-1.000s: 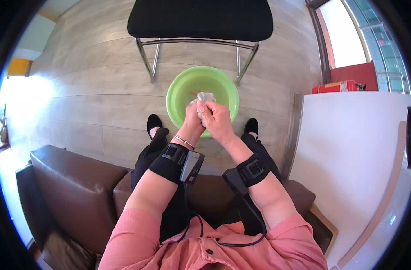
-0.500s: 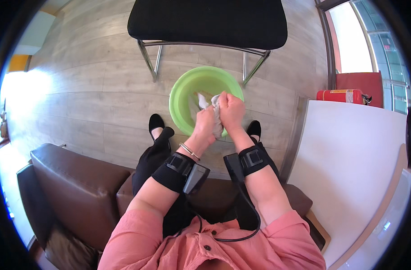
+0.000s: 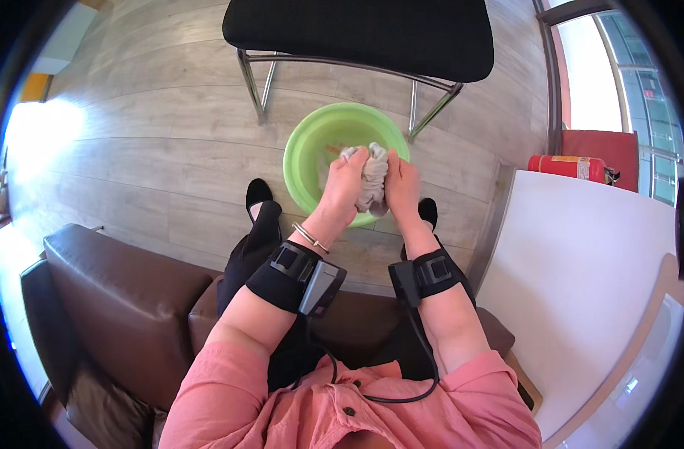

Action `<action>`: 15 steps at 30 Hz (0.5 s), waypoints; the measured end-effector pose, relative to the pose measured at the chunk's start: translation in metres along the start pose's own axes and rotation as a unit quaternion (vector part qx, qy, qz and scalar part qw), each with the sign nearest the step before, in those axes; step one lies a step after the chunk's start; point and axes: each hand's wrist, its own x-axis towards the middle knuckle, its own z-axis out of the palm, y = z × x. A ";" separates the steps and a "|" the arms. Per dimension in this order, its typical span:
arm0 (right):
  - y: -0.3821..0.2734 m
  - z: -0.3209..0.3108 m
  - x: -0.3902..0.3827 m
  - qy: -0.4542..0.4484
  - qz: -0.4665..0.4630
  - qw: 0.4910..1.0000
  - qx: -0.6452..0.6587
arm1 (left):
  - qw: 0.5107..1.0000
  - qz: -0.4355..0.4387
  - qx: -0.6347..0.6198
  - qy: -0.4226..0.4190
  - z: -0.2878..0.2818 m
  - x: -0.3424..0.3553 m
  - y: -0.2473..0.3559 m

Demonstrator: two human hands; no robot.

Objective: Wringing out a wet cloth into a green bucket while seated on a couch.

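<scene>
Pinching cloth (image 3: 373, 183) in left hand (image 3: 345, 184), lengthwise up-frame near centre, left of right hand (image 3: 403, 185); cannot tell latter's grip.

I can't read any lettering from here; the extinguisher (image 3: 568, 168) on the right carries a label (image 3: 583, 168), its print too small.

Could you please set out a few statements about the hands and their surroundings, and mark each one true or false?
1. A bunched, pale cloth is between the left hand and the right hand. True.
2. A chair with a black seat stands beyond the basin. True.
3. The basin is blue. False: it is light green.
4. The person wears no jewellery. False: a bracelet circles the left wrist.
5. A red fire extinguisher is on the person's right. True.
</scene>
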 end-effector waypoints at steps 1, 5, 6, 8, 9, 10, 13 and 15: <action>0.008 0.000 0.002 0.001 -0.001 1.000 -0.001 | 1.000 0.008 -0.021 -0.020 0.002 0.000 0.003; 0.018 0.001 0.006 -0.132 0.208 0.918 0.311 | 0.996 -0.013 -0.041 -0.083 0.003 0.002 -0.003; 0.012 -0.003 0.006 -0.153 0.227 0.859 0.433 | 0.996 -0.014 -0.040 -0.084 0.004 0.001 -0.006; 0.007 -0.007 0.008 -0.168 0.241 0.784 0.546 | 0.999 -0.046 0.018 -0.005 0.005 0.000 -0.012; 0.004 -0.009 0.011 -0.119 0.140 0.870 0.458 | 0.999 -0.034 0.014 0.028 0.007 -0.002 -0.013; 0.001 -0.012 0.013 -0.067 0.037 0.931 0.356 | 0.999 -0.035 0.016 0.026 0.005 0.000 -0.013; -0.013 -0.012 -0.001 0.001 -0.067 0.962 0.265 | 0.991 -0.015 0.090 0.097 -0.001 0.002 -0.006; -0.027 -0.011 -0.009 0.044 -0.148 0.968 0.200 | 0.992 -0.002 0.076 0.102 -0.008 0.010 -0.005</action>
